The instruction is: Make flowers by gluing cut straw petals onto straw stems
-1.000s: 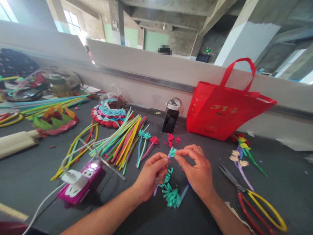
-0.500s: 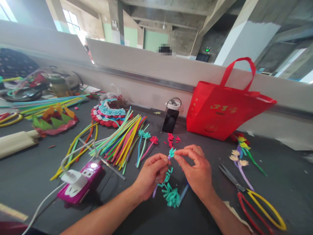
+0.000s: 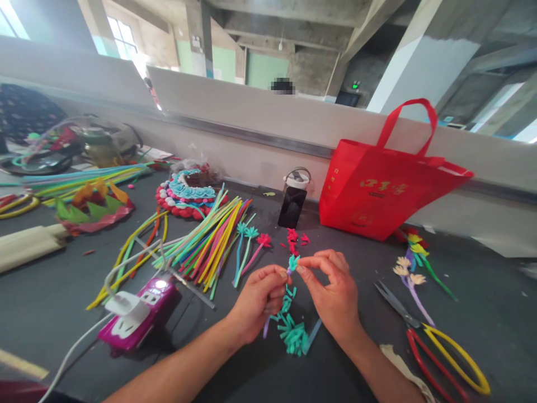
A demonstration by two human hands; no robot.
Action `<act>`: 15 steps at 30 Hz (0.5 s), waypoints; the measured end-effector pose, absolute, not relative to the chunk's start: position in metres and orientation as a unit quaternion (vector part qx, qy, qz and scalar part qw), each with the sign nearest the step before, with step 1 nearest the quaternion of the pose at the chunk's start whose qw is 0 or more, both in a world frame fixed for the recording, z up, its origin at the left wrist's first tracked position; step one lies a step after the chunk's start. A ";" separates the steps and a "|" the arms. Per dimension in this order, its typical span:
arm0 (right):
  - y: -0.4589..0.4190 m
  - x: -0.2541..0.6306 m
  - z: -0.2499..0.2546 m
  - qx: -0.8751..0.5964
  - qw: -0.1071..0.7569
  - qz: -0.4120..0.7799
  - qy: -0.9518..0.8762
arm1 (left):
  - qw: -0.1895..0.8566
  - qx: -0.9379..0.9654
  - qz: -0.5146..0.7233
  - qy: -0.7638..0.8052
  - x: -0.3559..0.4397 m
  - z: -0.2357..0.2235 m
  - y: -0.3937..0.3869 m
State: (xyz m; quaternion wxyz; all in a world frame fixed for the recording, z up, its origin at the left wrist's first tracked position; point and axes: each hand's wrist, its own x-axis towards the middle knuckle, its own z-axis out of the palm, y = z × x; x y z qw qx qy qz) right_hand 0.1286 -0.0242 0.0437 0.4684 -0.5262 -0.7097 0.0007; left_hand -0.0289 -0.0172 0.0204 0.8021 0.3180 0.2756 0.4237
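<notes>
My left hand (image 3: 260, 299) is closed in a pinch around the purple pipe cleaner stem (image 3: 265, 327) of a small flower. Teal petals (image 3: 293, 261) fan out at its top, just above the left fingertips. Thumb and forefinger of my right hand (image 3: 334, 294) pinch the petals from the right side. Below the hands lies a pile of short teal pipe cleaner pieces (image 3: 293, 336), with a blue strip (image 3: 312, 336) beside it. Short red pieces (image 3: 292, 240) lie just beyond the hands. Teal flowers (image 3: 251, 232) and a red flower (image 3: 264, 240) on stems rest left of them.
Scissors (image 3: 413, 323) and beige flowers (image 3: 403, 268) lie at right. Behind stand a red bag (image 3: 369, 196) and a phone (image 3: 292, 207) against a bottle. Leftward are a pipe cleaner bundle (image 3: 210, 246), a corded purple power strip (image 3: 142, 319) and a decorated cake-like craft (image 3: 188, 193).
My right hand has shifted slightly left and down, staying at the teal petals. My left hand keeps its hold on the stem with hardly any movement.
</notes>
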 end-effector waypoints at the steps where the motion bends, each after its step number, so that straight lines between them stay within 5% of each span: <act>1: -0.024 0.129 0.043 -0.526 0.469 0.001 -0.710 | 0.802 0.317 0.424 0.276 -0.029 0.020 -0.017; 15: -0.028 0.137 0.064 -0.514 0.500 0.009 -0.697 | 0.795 0.310 0.450 0.263 -0.030 0.019 -0.014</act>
